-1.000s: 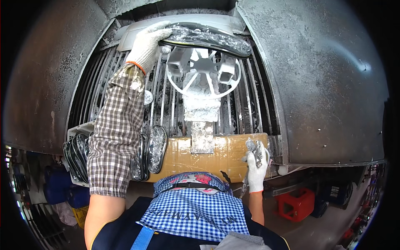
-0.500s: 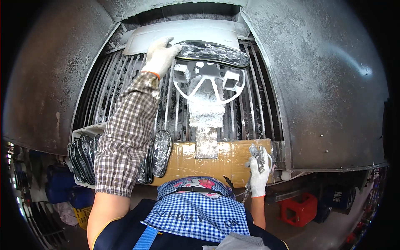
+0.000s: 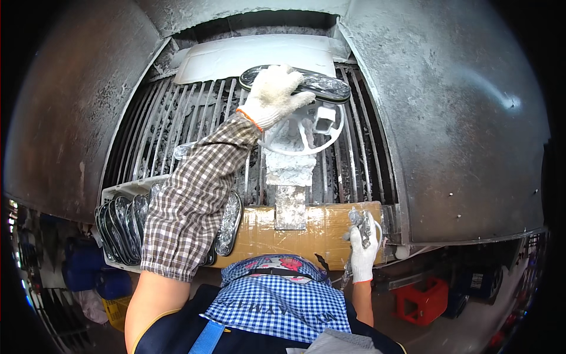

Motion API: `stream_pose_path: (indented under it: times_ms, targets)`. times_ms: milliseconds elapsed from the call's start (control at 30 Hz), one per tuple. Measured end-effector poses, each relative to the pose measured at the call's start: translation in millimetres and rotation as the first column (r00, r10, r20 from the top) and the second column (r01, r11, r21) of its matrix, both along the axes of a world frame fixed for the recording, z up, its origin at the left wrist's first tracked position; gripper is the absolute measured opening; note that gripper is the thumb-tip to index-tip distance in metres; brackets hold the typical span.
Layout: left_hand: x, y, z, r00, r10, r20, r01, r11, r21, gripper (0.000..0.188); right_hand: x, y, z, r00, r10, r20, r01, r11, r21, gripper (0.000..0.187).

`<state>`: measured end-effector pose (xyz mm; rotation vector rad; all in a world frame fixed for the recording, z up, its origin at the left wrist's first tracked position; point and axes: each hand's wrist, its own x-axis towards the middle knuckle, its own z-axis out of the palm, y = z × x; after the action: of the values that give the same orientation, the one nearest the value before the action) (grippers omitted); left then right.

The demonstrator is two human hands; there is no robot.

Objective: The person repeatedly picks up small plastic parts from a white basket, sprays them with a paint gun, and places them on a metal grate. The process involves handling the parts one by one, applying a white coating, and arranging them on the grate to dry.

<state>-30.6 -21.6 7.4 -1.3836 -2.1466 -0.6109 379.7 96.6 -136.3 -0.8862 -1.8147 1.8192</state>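
My left hand (image 3: pixel 274 94), in a white knitted glove with an orange cuff, lies across a long dark shoe sole (image 3: pixel 330 87) covered in shiny, crinkled clear film. Its fingers are bent over the sole, with the thumb along the near side. Beneath is a white-crusted, spoked wheel (image 3: pixel 336 131) on a thickly coated post (image 3: pixel 289 171); my hand and the sole hide part of the wheel. Lower right, my gloved right hand (image 3: pixel 364 251) is wrapped around a grey-coated spray gun (image 3: pixel 362 224) with a hose, above the brown taped board (image 3: pixel 330 233).
A pale crate (image 3: pixel 112 192) with several similar soles (image 3: pixel 121 227) stands at the left, partly behind my checked sleeve. Metal bars (image 3: pixel 159 124) lie under the wheel, with a white sheet (image 3: pixel 253 56) behind. Metal walls (image 3: pixel 448 130) flank both sides. A red stool (image 3: pixel 421 301) stands lower right.
My left hand has moved right, from the sole's left end to farther over its top. The wheel's spokes show less now. My right hand stays at the board with the spray gun.
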Motion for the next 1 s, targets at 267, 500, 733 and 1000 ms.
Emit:
stream_pose_path:
  times_ms: [267,500,733,1000]
  targets:
    - [-14.3,-14.9,-3.0,0.991,-0.13,0.003,0.13,0.991,-0.039,0.022,-1.4,2.1,2.1,1.0,0.018,0.022,-0.018,1.0,-0.008,0.067]
    - [-10.6,-28.3,5.9,0.964,-0.129,0.232,0.156,0.982,-0.102,0.038,-2.2,4.2,-6.3,0.999,0.041,-0.019,-0.042,0.999,-0.026,0.068]
    - [8.3,-51.0,14.7,0.988,-0.104,-0.113,0.108,0.994,0.033,0.053,-2.1,4.7,-0.3,0.999,0.035,-0.029,-0.035,0.999,0.001,0.065]
    - [72.6,-100.3,-75.5,0.661,-0.097,0.744,-0.588,0.549,0.594,0.055,-34.0,14.4,37.3,0.978,0.078,-0.191,-0.073,0.997,0.033,0.057]
